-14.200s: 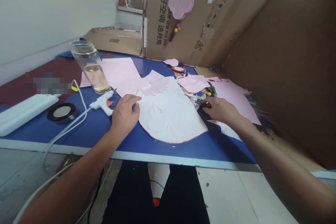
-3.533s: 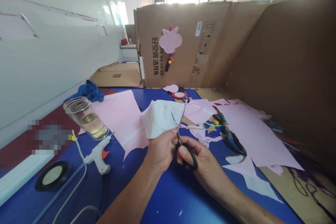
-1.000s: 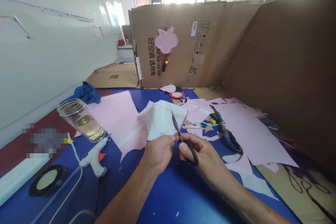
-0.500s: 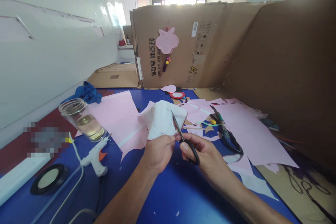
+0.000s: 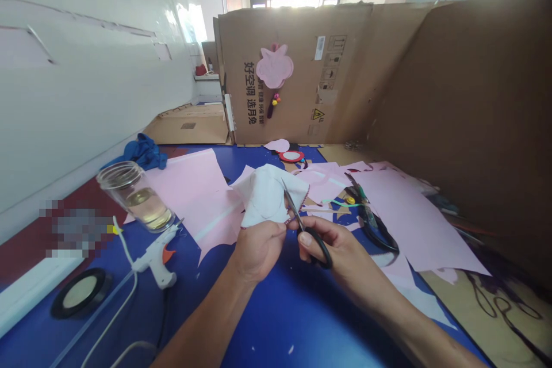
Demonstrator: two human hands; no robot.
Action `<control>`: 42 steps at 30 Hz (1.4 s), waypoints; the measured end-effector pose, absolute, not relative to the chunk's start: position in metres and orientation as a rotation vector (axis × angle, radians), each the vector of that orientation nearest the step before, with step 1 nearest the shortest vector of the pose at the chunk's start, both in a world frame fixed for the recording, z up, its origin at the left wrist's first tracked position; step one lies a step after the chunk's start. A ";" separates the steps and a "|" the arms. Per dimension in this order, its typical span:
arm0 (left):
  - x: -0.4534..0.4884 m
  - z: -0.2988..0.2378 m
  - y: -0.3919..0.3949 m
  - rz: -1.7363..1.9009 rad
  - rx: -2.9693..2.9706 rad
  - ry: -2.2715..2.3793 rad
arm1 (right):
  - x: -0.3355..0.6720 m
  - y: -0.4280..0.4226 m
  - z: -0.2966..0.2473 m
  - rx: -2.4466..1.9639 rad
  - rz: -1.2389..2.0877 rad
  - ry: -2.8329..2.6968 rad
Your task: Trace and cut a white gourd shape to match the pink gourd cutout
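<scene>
Pinched at its near edge, a white cloth [image 5: 265, 195] with dark red stitching along its rim is in my left hand [image 5: 261, 253]. A faint curved line is drawn on the cloth. My right hand [image 5: 330, 244] has its thumb and fingers in the black handles of a pair of scissors [image 5: 294, 203]. The blades point up and away from me, lying at the right part of the cloth. How far the blades are apart is hard to make out. Beyond the cloth lie pink sheets [image 5: 181, 184] on the blue table [image 5: 284, 322].
At left are a glass jar [image 5: 150, 207] of yellowish liquid, a white glue gun [image 5: 157, 261] with its cord, black tape [image 5: 80, 296] and a blue cloth [image 5: 142, 152]. Pliers [image 5: 371, 221] and a large pink sheet [image 5: 422, 224] lie at right. Cardboard walls [image 5: 345, 75] stand behind and right.
My right hand and the scissors have shifted slightly to the right, and the handles sit a little differently. My left hand and the cloth have barely moved.
</scene>
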State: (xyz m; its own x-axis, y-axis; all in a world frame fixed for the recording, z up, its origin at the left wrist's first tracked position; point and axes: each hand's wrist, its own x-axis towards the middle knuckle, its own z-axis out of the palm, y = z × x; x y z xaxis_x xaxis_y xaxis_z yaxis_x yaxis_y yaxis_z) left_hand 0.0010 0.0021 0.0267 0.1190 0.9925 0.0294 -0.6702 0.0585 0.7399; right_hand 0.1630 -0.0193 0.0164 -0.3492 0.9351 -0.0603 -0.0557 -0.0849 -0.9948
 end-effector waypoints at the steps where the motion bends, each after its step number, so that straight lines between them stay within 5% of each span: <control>1: 0.001 0.027 0.002 1.391 0.708 0.571 | 0.163 -0.019 0.017 -1.025 1.551 -1.378; 42: -0.003 0.012 0.021 1.615 0.523 0.633 | 0.160 -0.019 0.013 -1.123 1.585 -1.360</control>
